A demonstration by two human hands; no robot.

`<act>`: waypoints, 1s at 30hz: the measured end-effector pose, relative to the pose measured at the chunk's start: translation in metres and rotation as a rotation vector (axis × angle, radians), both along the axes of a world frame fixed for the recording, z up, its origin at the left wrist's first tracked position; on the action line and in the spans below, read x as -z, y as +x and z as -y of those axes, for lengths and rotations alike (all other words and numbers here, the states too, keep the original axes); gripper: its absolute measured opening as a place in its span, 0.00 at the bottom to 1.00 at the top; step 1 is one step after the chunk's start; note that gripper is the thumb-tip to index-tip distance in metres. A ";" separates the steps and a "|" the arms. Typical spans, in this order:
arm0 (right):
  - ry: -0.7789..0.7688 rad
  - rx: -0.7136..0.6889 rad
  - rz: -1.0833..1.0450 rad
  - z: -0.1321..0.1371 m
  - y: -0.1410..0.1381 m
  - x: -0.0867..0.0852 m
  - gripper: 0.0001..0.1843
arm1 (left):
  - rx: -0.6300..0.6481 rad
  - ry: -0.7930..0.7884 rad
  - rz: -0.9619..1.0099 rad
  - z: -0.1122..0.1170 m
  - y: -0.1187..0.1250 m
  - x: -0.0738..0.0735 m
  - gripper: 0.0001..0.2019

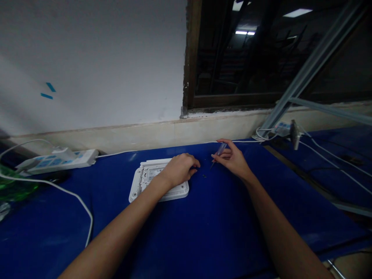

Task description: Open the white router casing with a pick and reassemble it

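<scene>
A flat white plastic device [145, 180] lies bottom side up on the blue table [209, 224]. My left hand [178, 168] rests on its right end with the fingers curled and pinched together at the edge; what they hold is too small to see. My right hand [232, 158] is just to the right, closed on a small screwdriver [218, 152] with a clear handle, its tip pointing down at the table. A tiny dark screw [204, 176] lies on the table between the two hands.
A white power strip [58, 161] with a white cable [78, 201] lies at the left by the wall. Something green [14, 190] sits at the far left edge. More cables and a second power strip [280, 130] lie at the right near a metal frame [308, 66] and a dark window.
</scene>
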State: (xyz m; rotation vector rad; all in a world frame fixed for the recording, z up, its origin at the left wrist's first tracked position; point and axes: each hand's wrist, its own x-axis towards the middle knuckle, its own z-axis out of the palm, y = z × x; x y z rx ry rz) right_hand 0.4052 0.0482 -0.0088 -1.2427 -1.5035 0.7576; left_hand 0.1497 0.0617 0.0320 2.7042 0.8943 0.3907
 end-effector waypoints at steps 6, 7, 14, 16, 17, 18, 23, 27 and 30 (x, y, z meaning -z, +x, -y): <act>0.001 -0.002 -0.115 0.001 -0.021 -0.004 0.42 | -0.127 0.080 -0.026 0.018 -0.074 -0.012 0.14; 0.001 -0.007 -0.141 0.001 -0.026 -0.005 0.43 | -0.140 0.078 -0.039 0.022 -0.087 -0.010 0.15; 0.020 0.026 -0.220 0.004 -0.058 -0.006 0.46 | -0.194 -0.023 0.079 0.043 -0.148 0.012 0.19; 0.016 0.034 -0.216 0.004 -0.064 -0.005 0.46 | -0.192 -0.044 0.090 0.046 -0.155 0.017 0.20; 0.013 0.032 -0.207 0.005 -0.068 -0.004 0.46 | -0.205 -0.050 0.091 0.047 -0.158 0.019 0.20; 0.012 0.027 -0.197 0.006 -0.071 -0.003 0.45 | -0.225 -0.052 0.090 0.047 -0.159 0.021 0.20; 0.006 -0.006 -0.209 0.012 -0.090 -0.004 0.44 | -0.314 -0.004 0.051 0.051 -0.157 0.023 0.20; 0.067 0.034 -0.239 0.019 -0.102 -0.007 0.42 | -0.430 0.038 -0.003 0.057 -0.149 0.018 0.20; 0.150 0.080 -0.222 0.022 -0.105 -0.009 0.42 | -0.528 0.096 -0.054 0.063 -0.142 0.014 0.19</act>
